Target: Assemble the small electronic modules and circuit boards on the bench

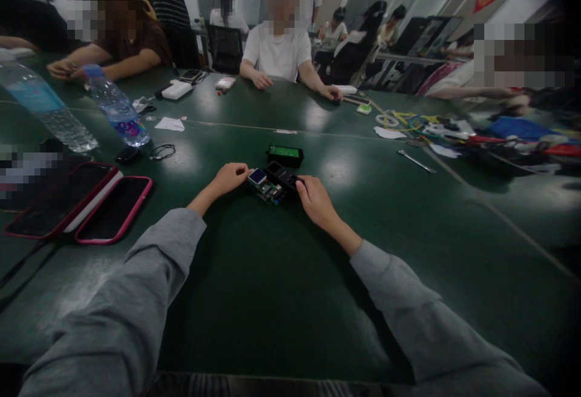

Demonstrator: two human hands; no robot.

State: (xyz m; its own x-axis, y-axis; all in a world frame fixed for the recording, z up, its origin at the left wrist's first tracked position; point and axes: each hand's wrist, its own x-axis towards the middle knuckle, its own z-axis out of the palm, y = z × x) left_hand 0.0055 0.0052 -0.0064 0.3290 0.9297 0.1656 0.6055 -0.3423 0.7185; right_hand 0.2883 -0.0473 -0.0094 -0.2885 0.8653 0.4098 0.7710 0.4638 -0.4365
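Observation:
My left hand [229,180] pinches the left edge of a circuit board [270,192] that carries a small square screen [257,177]. In my right hand [316,201] is the right end of a black plastic cover [280,175] with a rectangular window, thumb on top. Cover and board lie side by side and overlap in view; whether they touch I cannot tell. Just beyond them on the green table [272,300] rests a black case [297,159] with a green circuit board [282,152] inside.
Two plastic bottles, a large one [49,106] and a smaller one [115,106], stand at the left. Nearer lie a red-edged phone [115,209] and a red case [59,203]. To the right are a wrench [416,161] and a heap of cables [454,131]. People sit across the table.

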